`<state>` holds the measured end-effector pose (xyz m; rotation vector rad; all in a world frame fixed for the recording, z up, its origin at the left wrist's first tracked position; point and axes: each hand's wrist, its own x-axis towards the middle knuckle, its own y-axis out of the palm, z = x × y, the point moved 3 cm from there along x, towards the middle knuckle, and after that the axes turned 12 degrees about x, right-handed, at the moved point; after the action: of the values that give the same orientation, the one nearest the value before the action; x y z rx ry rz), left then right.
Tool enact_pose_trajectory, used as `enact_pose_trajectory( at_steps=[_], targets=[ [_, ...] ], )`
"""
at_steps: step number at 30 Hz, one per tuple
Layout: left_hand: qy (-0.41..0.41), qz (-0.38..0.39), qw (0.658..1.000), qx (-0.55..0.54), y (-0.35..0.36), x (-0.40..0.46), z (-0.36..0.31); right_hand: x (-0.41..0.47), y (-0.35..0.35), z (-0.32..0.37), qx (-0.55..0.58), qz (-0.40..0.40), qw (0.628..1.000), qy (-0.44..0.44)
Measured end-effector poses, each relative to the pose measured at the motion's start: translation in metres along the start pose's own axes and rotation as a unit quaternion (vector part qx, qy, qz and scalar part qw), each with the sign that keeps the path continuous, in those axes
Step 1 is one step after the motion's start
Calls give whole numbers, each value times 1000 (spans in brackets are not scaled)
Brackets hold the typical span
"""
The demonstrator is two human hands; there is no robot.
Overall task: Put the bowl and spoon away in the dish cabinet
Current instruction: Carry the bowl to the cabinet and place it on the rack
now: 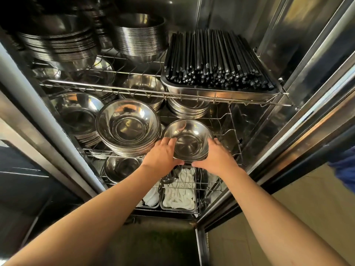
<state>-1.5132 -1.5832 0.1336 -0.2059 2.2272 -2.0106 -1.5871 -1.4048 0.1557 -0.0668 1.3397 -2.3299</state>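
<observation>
A steel bowl (pixel 189 137) sits upright at the front right of the dish cabinet's middle wire shelf (pixel 233 129). It looks like the top of a short stack. My left hand (pixel 163 156) grips its left side and my right hand (pixel 217 158) grips its right side, thumbs curled under the base. Below, on the bottom shelf, a steel tray holds several white spoons (pixel 179 191). No spoon is in either hand.
A tall stack of larger steel bowls (pixel 127 127) stands just left of my left hand. More bowl stacks fill the shelves behind and above. A tray of black chopsticks (pixel 217 62) rests on the upper shelf. The open cabinet door (pixel 299 131) is at right.
</observation>
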Motion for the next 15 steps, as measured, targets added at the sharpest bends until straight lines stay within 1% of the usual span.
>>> enact_pose_trajectory(
  at_steps=[8,15],
  targets=[
    [0,-17,1000,3,-2,-4,2,4,-5,-6,4,19,1000,-7],
    [-8,-22,999,26,2,-18,-4,16,-15,-7,4,63,998,-21]
  ],
)
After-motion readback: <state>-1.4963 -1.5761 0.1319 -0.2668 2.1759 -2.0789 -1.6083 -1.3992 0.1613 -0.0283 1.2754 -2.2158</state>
